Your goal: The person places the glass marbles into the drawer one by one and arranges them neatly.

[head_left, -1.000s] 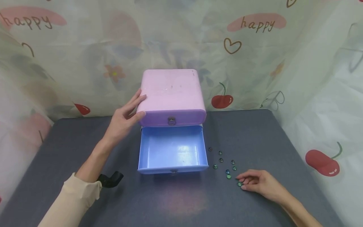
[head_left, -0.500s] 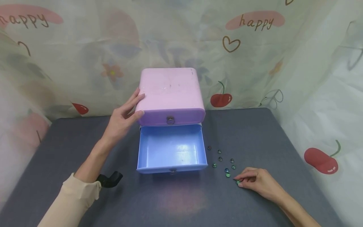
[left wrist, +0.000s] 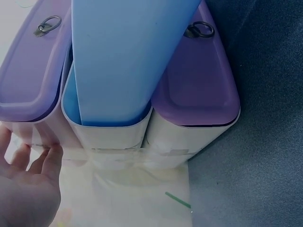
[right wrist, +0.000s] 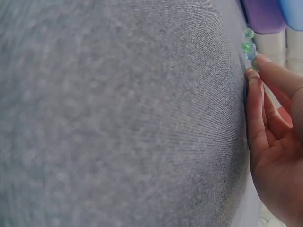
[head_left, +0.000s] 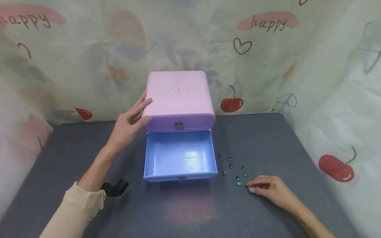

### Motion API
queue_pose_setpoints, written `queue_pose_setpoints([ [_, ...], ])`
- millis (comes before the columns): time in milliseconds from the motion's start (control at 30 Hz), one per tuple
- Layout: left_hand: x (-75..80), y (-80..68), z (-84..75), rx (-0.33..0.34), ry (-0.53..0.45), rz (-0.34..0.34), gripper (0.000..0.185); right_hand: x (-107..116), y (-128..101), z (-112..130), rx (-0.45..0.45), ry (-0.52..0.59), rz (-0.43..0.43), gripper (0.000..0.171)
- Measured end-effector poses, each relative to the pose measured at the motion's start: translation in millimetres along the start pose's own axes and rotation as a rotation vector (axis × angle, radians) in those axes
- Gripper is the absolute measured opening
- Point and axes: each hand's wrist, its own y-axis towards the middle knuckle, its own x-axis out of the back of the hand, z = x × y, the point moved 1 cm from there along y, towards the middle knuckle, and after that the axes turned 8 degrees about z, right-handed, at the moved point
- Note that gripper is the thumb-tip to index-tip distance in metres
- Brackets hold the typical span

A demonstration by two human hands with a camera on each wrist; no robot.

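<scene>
Right hand (head_left: 272,191) low in the lower right of the head view, fingertips drawn together on one small green glass bead (head_left: 249,187) on the grey cloth-covered table (head_left: 184,211); it looks like a pinch, though the bead is nearly hidden under the fingers. Left hand (head_left: 128,124) sits centre-left, fingers spread and flat against the side of the pink plastic drawer cabinet (head_left: 178,99), steadying it.

The risk, as I judge it: that bead is tiny, round and glossy, so a loose pinch could let it squirt out and roll off the table. The fingers could also nudge the other scattered glass beads (head_left: 230,166) just beside them and send them rolling.

The open blue plastic drawer (head_left: 180,155) juts out at centre frame with a low front lip; a bead dropped carelessly could bounce back out.

The beads look dark green and blue, shiny, lying apart from one another right of the drawer.
</scene>
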Motion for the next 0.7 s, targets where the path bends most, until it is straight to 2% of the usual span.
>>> queue_pose_setpoints([
  [233,1.0,1.2,1.2,-0.002,0.002,-0.002,0.052,2.5,2.5,5.7,-0.052,0.043,0.002,0.019],
  [533,1.3,1.0,0.6,-0.016,0.002,-0.002,0.052,4.4,8.3,16.4,-0.003,0.064,0.019,0.02],
  [700,1.8,0.9,-0.3,-0.007,0.007,0.0,0.053,4.0,10.1,20.5,-0.015,0.085,0.03,0.02],
])
